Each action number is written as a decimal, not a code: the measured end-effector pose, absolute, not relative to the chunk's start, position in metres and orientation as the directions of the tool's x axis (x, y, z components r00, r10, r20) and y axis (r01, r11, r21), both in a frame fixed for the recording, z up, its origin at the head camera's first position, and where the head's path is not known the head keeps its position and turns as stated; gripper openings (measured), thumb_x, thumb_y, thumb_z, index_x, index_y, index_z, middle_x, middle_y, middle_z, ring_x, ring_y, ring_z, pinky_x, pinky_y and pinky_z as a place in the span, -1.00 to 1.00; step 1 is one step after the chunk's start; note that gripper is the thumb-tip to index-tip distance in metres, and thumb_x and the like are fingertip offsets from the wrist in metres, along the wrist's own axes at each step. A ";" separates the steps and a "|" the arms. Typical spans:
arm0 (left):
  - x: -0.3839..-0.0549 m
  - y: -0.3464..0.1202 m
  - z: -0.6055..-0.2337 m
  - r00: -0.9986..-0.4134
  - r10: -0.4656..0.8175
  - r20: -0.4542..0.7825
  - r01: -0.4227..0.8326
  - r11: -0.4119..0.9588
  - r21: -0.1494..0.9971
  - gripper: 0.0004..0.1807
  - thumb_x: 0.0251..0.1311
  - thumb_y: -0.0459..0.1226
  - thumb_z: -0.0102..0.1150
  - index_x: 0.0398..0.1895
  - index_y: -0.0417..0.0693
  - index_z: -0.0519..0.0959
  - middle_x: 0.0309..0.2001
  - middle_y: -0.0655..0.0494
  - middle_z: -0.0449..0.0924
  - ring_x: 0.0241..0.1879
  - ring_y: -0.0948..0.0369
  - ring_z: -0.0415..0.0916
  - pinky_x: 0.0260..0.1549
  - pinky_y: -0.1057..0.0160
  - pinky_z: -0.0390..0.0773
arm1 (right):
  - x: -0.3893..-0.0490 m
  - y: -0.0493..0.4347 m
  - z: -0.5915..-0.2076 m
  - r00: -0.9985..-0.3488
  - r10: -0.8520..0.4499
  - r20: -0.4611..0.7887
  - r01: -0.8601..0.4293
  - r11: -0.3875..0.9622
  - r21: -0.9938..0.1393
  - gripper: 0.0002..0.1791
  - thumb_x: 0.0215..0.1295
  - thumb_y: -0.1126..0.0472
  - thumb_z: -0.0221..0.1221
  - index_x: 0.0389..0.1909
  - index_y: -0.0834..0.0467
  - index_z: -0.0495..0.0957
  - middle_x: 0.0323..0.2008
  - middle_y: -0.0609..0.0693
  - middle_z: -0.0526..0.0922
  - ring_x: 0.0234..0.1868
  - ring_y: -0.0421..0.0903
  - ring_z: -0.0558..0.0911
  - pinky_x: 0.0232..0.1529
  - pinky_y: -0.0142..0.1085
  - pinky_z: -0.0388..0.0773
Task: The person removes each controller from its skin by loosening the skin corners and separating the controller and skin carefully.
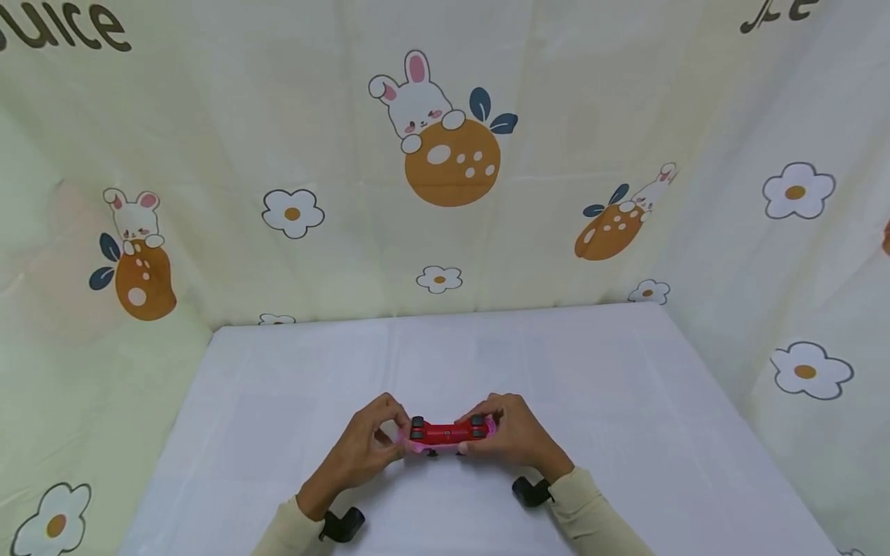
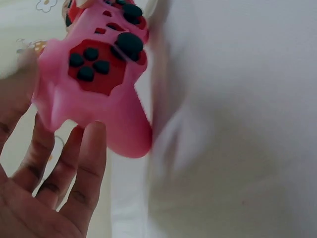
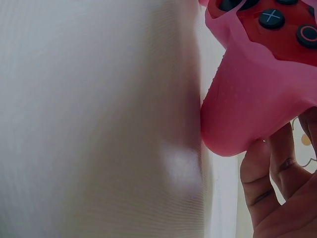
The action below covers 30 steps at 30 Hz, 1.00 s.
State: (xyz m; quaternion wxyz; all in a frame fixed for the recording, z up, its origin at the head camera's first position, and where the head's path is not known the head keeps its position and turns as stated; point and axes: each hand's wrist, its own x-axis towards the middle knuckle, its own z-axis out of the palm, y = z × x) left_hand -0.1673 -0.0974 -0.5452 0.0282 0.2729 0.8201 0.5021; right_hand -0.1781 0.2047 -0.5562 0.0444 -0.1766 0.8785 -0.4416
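Note:
A red game controller (image 1: 447, 434) with black buttons and sticks is held between both hands, its shoulder-button edge facing up in the head view. Around its grips and front lies a soft pink cover (image 2: 128, 114), which leaves the red button areas exposed. My left hand (image 1: 361, 446) pinches the cover at the controller's left end; in the left wrist view the cover bulges and creases beside the fingers (image 2: 91, 158). At the other end my right hand (image 1: 513, 434) grips the covered controller, thumb in front. The pink right handle (image 3: 242, 99) appears close in the right wrist view.
A white cloth-covered table (image 1: 445, 363) lies under the hands. Behind and beside it hangs a pale curtain (image 1: 334, 131) printed with rabbits, fruit and flowers. Black wrist cameras (image 1: 344, 525) are strapped near both sleeves.

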 end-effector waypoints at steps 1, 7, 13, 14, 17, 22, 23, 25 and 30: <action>-0.167 -0.096 -0.545 -0.854 0.469 0.224 0.412 0.350 0.841 -0.74 0.22 -0.22 0.54 -0.33 0.20 0.56 -0.17 0.26 0.51 -0.06 0.26 0.53 -0.23 0.25 0.70 | -0.178 0.205 -0.557 -0.935 -0.348 0.071 -0.263 0.542 -0.798 -0.67 -0.08 -0.22 0.65 -0.23 -0.41 0.82 -0.33 -0.32 0.72 -0.30 -0.16 0.54 -0.29 -0.32 0.46; -0.168 -0.093 -0.545 -0.867 0.440 0.231 0.406 0.358 0.841 -0.70 0.18 -0.17 0.59 -0.38 0.20 0.54 -0.20 0.25 0.48 -0.08 0.26 0.53 -0.27 0.28 0.71 | -0.180 0.205 -0.554 -0.939 -0.340 0.046 -0.234 0.535 -0.812 -0.67 -0.07 -0.22 0.65 -0.23 -0.39 0.82 -0.31 -0.31 0.75 -0.27 -0.13 0.55 -0.27 -0.30 0.47; -0.166 -0.099 -0.550 -0.866 0.438 0.241 0.424 0.386 0.819 -0.70 0.14 -0.30 0.57 -0.37 0.16 0.55 -0.19 0.26 0.52 -0.10 0.28 0.55 -0.27 0.27 0.73 | -0.181 0.206 -0.552 -0.935 -0.353 0.039 -0.234 0.528 -0.817 -0.67 -0.05 -0.21 0.64 -0.22 -0.39 0.83 -0.30 -0.32 0.75 -0.26 -0.13 0.55 -0.26 -0.30 0.47; -0.165 -0.100 -0.551 -0.867 0.438 0.238 0.424 0.396 0.814 -0.71 0.14 -0.31 0.57 -0.36 0.15 0.56 -0.19 0.26 0.53 -0.11 0.28 0.55 -0.27 0.27 0.73 | -0.181 0.207 -0.552 -0.934 -0.356 0.038 -0.232 0.521 -0.822 -0.67 -0.05 -0.20 0.65 -0.22 -0.38 0.83 -0.29 -0.32 0.76 -0.25 -0.13 0.55 -0.25 -0.30 0.48; -0.164 -0.102 -0.553 -0.873 0.425 0.239 0.422 0.412 0.808 -0.72 0.14 -0.32 0.57 -0.33 0.14 0.58 -0.18 0.26 0.55 -0.11 0.25 0.57 -0.24 0.26 0.73 | -0.182 0.207 -0.552 -0.932 -0.359 0.042 -0.234 0.510 -0.828 -0.68 -0.04 -0.15 0.65 -0.21 -0.36 0.83 -0.28 -0.30 0.78 -0.23 -0.12 0.56 -0.22 -0.28 0.48; -0.164 -0.103 -0.554 -0.903 0.357 0.239 0.378 0.398 0.836 -0.67 0.09 -0.33 0.60 -0.27 0.23 0.61 -0.13 0.30 0.55 -0.04 0.19 0.57 -0.22 0.26 0.73 | -0.186 0.206 -0.553 -0.933 -0.359 0.017 -0.201 0.484 -0.852 -0.70 0.02 -0.11 0.63 -0.19 -0.29 0.83 -0.24 -0.23 0.79 -0.20 -0.11 0.59 -0.22 -0.29 0.53; -0.164 -0.103 -0.555 -0.910 0.340 0.239 0.366 0.385 0.847 -0.67 0.09 -0.31 0.61 -0.27 0.25 0.62 -0.13 0.30 0.55 -0.04 0.19 0.56 -0.23 0.26 0.73 | -0.186 0.205 -0.553 -0.932 -0.361 0.007 -0.190 0.473 -0.860 -0.70 0.03 -0.10 0.62 -0.18 -0.27 0.83 -0.22 -0.21 0.79 -0.18 -0.10 0.60 -0.23 -0.30 0.55; -0.163 -0.103 -0.556 -0.919 0.314 0.237 0.345 0.357 0.868 -0.66 0.09 -0.28 0.62 -0.23 0.27 0.62 -0.09 0.29 0.55 0.00 0.21 0.55 -0.24 0.26 0.74 | -0.187 0.205 -0.553 -0.933 -0.360 -0.013 -0.166 0.463 -0.871 -0.69 0.05 -0.10 0.62 -0.16 -0.26 0.82 -0.18 -0.19 0.80 -0.15 -0.09 0.62 -0.22 -0.30 0.57; -0.164 -0.101 -0.556 -0.928 0.290 0.235 0.322 0.304 0.897 -0.64 0.10 -0.19 0.64 -0.13 0.25 0.63 -0.01 0.24 0.57 0.06 0.19 0.57 -0.23 0.23 0.75 | -0.185 0.204 -0.551 -0.951 -0.307 -0.038 -0.125 0.493 -0.861 -0.67 0.10 -0.14 0.58 -0.10 -0.26 0.80 -0.11 -0.20 0.79 -0.13 -0.08 0.57 -0.23 -0.31 0.50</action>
